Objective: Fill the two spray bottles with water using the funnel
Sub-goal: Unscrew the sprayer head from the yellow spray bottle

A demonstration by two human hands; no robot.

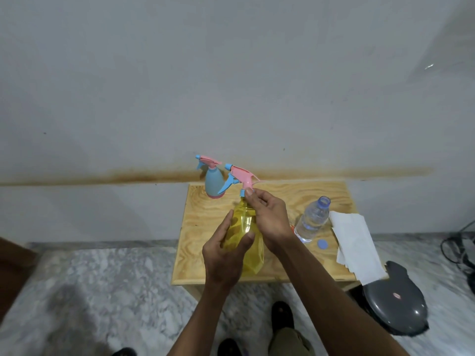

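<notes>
Looks like a plain room at home, prob a corner: I'm standing on marble floor (102,273) w/ a small plywood table (280,199) pushed against a stained grey wall (231,86), grey pedal bin (401,301) & cables (457,250) beside it.

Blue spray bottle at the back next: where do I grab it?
Take the blue spray bottle around its narrow neck just under the pink trigger head, coming from the right. It stands upright, the nozzle points left, and the rounded body below looks too wide for a secure grip.
</notes>
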